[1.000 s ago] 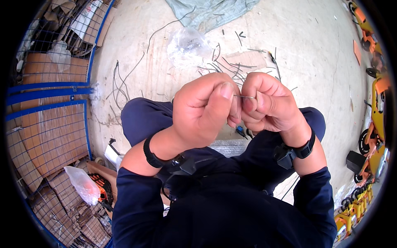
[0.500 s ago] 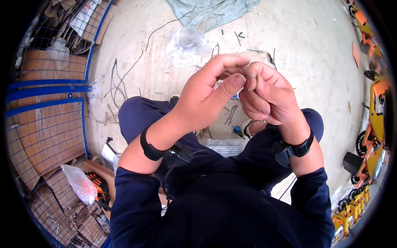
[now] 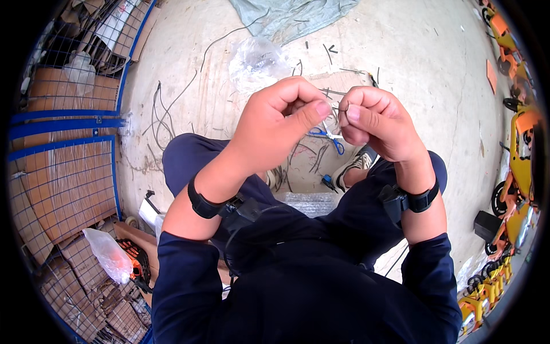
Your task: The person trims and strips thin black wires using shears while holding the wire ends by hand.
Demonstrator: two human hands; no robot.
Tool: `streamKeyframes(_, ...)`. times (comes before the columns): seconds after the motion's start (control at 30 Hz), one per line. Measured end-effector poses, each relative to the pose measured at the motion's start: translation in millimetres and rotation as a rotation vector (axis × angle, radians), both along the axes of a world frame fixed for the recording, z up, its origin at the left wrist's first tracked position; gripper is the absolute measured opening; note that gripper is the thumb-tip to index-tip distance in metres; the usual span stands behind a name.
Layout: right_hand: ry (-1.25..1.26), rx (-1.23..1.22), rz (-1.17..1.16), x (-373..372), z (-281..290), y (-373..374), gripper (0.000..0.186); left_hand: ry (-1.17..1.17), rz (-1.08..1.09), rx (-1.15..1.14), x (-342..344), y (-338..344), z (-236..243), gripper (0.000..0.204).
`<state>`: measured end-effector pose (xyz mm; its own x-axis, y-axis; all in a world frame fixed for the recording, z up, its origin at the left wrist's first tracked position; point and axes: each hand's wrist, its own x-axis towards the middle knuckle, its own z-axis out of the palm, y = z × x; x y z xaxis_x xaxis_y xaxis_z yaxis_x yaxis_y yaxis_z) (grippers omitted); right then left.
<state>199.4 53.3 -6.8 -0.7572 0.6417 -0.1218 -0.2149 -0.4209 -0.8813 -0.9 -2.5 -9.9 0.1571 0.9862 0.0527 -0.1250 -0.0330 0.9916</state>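
In front of my chest, my left hand [image 3: 281,120] and my right hand [image 3: 381,123] face each other with a small gap between the fingertips. A thin dark wire [image 3: 342,109] is pinched between my right thumb and fingers, and a short bit of it crosses the gap. My left thumb presses on the curled forefinger at the wire's other side; what lies inside that pinch is too small to see well. Below the hands, scissors with blue handles [image 3: 338,147] lie on the floor, partly in view between them.
Loose wire pieces [image 3: 318,157] and a clear plastic bag [image 3: 258,60] litter the floor, with a grey-green cloth [image 3: 298,17] beyond. On the left stands a blue mesh cage [image 3: 63,123] holding cardboard. Yellow and orange wheeled items [image 3: 524,137] line the right side.
My hands have drawn apart, the left going left and the right slightly right. The scissors on the floor now show between them.
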Motion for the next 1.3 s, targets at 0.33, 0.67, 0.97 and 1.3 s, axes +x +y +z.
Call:
streamKeyframes(0.33, 0.369, -0.289, 0.032, 6, 1, 2, 0.017, -0.036, 0.013, -0.197, -13, 11, 0, 0.015)
streamKeyframes(0.67, -0.02, 0.035, -0.15, -6, 1, -8, 0.014, 0.593, 0.306, 0.51, 5, -1, 8, 0.022)
streamKeyframes(0.97, -0.19, 0.336, -0.131, -10, 1, -18, 0.009, 0.889, 0.209, 0.692, 9, 0, 5, 0.013)
streamKeyframes(1.3, -0.043, 0.057, 0.074, -4, 20, -16, 0.013, 0.415, 0.068, 0.513, 5, -6, 6, 0.017)
